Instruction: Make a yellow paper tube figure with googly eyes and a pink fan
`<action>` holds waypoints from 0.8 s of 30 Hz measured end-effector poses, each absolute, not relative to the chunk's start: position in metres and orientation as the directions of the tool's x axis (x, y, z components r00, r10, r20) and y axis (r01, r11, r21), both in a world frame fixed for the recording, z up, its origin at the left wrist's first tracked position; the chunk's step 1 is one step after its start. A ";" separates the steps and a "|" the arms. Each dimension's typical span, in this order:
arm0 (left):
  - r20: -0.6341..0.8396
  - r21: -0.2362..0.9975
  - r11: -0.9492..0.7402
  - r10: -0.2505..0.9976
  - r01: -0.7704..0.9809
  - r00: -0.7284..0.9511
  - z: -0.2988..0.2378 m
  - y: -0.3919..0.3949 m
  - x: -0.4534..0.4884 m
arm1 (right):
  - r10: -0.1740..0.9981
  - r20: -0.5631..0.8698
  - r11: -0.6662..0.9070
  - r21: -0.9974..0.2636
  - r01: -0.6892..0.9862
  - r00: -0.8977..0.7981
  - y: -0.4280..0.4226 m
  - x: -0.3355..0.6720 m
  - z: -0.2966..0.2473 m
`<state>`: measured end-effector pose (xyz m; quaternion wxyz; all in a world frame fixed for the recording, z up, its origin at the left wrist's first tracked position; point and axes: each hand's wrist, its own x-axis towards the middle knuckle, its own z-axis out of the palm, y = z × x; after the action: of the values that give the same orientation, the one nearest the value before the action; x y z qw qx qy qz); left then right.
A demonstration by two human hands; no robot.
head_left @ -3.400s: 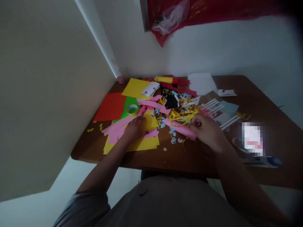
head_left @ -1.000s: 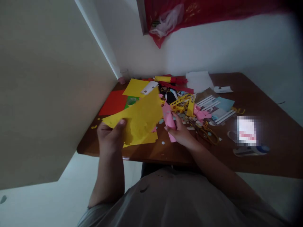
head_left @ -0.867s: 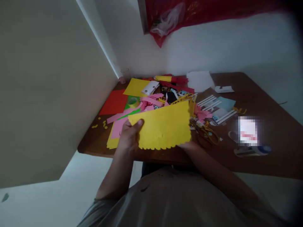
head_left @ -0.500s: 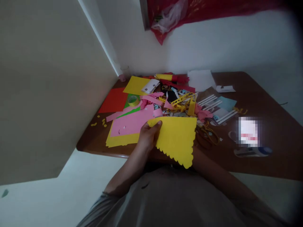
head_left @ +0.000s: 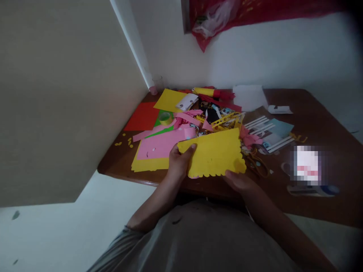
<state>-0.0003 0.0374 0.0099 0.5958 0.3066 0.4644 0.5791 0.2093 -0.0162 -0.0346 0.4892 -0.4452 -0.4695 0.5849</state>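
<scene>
A sheet of yellow paper (head_left: 214, 153) with scalloped edges along its bottom and right side is held up over the front of the table. My left hand (head_left: 180, 160) pinches its left end, thumb on top and fingers behind. At the lower right corner, my right hand (head_left: 239, 181) grips the sheet with the thumb in front; its other fingers are hidden behind the paper. Beneath and left of the sheet lie pink paper (head_left: 159, 142) and more yellow paper (head_left: 150, 165). A pair of scissors (head_left: 259, 166) rests just right of the held sheet.
The brown table (head_left: 272, 192) carries heaped paper scraps (head_left: 218, 113), a roll of tape (head_left: 165, 118), orange paper (head_left: 141, 116), white strips (head_left: 258, 124) and a white-and-blue tool (head_left: 313, 190). A glass (head_left: 158, 82) stands at the back left, near a large panel (head_left: 70, 94).
The yellow sheet has tilted, its lower right corner rising. My right hand, hidden behind the paper before, now shows at that corner. The view has shifted slightly.
</scene>
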 end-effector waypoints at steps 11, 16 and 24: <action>-0.226 0.802 0.226 0.972 -0.553 0.069 0.014 0.029 0.001 | 0.943 -0.296 -0.154 -0.797 -0.584 0.156 -0.019 0.201 -0.027; -0.305 0.758 0.301 0.948 -0.579 0.093 0.017 0.024 0.003 | 0.917 -0.364 -0.179 -0.745 -0.643 0.166 -0.019 0.199 -0.032; -0.269 0.751 0.280 0.957 -0.598 0.109 0.017 0.024 0.000 | 0.925 -0.347 -0.194 -0.780 -0.595 0.153 -0.020 0.200 -0.042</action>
<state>-0.0004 0.0242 0.0169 0.7056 0.2382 0.3768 0.5508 0.2005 -0.0203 -0.0416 0.6081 -0.4545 -0.1816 0.6250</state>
